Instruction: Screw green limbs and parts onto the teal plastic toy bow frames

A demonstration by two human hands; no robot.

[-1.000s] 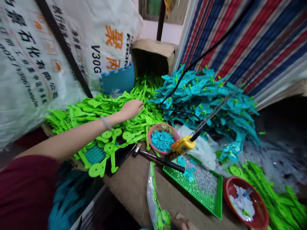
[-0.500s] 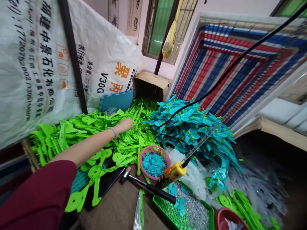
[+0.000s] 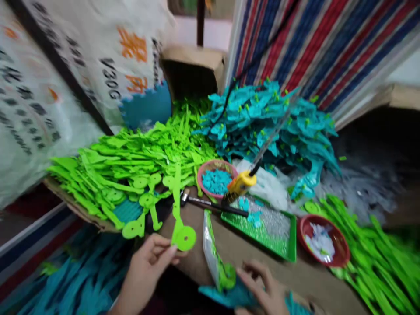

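My left hand (image 3: 149, 269) pinches a long green plastic part (image 3: 184, 238) by its round, holed disc end; the shaft points up and away. Lower right, my right hand (image 3: 262, 284) is closed on a blue plastic part (image 3: 231, 296), blurred and partly covered by the fingers. Beside its fingertips stands another green plastic part with a clear, film-like sleeve (image 3: 210, 249), its round end touching or close to the blue part. Beyond my left hand spreads a heap of green parts (image 3: 131, 153). Several loose disc-ended ones lie at the heap's near edge.
A hammer (image 3: 216, 205) lies on the brown work surface beside a pink basket (image 3: 201, 186) of blue pieces. The yellow-handled electric tool (image 3: 243, 183) stands above a green tray (image 3: 256, 243) of small metal bits. Farther right are a red bowl (image 3: 343, 258) and a blue heap (image 3: 272, 122).
My left hand has come back from the green heap and now holds a green part. My right hand has come into view with a blue part. The view has tilted down.
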